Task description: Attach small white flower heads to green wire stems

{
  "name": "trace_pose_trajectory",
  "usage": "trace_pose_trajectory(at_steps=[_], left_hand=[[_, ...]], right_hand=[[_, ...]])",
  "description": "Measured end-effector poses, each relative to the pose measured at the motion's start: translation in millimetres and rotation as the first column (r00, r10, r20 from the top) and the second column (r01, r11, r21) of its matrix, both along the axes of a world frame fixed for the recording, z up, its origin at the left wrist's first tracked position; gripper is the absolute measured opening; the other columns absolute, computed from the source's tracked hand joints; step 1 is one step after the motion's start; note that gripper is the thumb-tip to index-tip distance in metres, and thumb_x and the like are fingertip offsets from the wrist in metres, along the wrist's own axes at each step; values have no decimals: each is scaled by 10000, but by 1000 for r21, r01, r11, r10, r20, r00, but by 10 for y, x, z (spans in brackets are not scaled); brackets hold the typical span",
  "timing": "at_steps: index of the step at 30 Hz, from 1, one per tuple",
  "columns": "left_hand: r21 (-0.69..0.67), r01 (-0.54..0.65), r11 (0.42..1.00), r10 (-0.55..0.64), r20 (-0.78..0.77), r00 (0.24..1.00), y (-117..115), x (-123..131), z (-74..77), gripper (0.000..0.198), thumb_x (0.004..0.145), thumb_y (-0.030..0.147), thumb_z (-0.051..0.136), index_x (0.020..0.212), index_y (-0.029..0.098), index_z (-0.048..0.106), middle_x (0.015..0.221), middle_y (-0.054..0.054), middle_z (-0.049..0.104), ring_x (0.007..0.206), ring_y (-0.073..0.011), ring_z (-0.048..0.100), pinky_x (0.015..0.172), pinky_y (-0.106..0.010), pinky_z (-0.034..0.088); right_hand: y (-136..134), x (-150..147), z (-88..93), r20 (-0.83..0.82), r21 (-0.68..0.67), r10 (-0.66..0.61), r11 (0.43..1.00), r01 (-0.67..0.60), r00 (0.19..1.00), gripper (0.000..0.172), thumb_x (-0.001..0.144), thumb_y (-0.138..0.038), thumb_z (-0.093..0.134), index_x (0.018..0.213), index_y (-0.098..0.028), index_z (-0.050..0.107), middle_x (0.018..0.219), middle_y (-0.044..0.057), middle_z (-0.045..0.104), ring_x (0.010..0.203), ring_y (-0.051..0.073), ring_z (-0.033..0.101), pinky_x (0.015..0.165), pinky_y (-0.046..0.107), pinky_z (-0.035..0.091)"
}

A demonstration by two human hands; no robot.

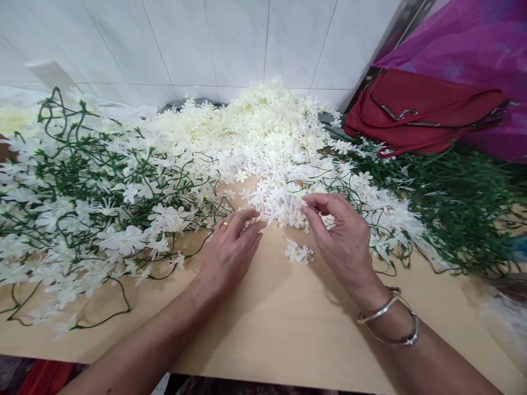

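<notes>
My left hand [233, 244], with a ring on one finger, is just above the table at the front of a heap of loose white artificial flowers [272, 189]. Its thumb and forefinger come nearly together; whatever lies between them is too small to make out. Across from it, my right hand [343, 233] pinches thumb and forefinger at the heap's edge, perhaps on a thin strand, which I cannot name. A small pair of white blossoms [299, 252] lies on the bare tabletop between the hands. Metal bangles [389, 318] circle my right wrist.
White flowers on green plastic stems [102, 192] are piled at left. More green stems [461, 208] lie at right, beneath a red handbag [428, 109] and a purple bag [461, 38]. A tiled wall [239, 44] stands behind the table [263, 329].
</notes>
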State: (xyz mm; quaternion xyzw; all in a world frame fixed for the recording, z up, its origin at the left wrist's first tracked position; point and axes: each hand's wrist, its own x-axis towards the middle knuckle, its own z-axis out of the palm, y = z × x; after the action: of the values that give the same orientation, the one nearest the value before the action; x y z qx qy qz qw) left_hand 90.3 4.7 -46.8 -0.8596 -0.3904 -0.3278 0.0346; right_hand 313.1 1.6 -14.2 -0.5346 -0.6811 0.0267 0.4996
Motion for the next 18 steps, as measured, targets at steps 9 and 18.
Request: trace_pose_trajectory(at_steps=[9,18], left_hand=[[-53,219,974,-222,-52,974,-89,375,43,141,1065,208,563,1151,173,669,1105,-52,742,997,-220,694,901,-365,433],[-46,185,982,-187,-45,981,-53,367,-74,158,1064,171,569,970,202,692,972,-2,751,888,-177,664,863,-344,379]], right_hand=[[64,78,-22,-37,18,19,1000,-18,999,143,960,-98,660,933,-220,729,904,24,738,835,177,683,770,313,559],[36,66,1,-88,-18,59,998,-61,994,160,974,-116,646,973,-217,771,951,38,757,876,181,702,806,320,562]])
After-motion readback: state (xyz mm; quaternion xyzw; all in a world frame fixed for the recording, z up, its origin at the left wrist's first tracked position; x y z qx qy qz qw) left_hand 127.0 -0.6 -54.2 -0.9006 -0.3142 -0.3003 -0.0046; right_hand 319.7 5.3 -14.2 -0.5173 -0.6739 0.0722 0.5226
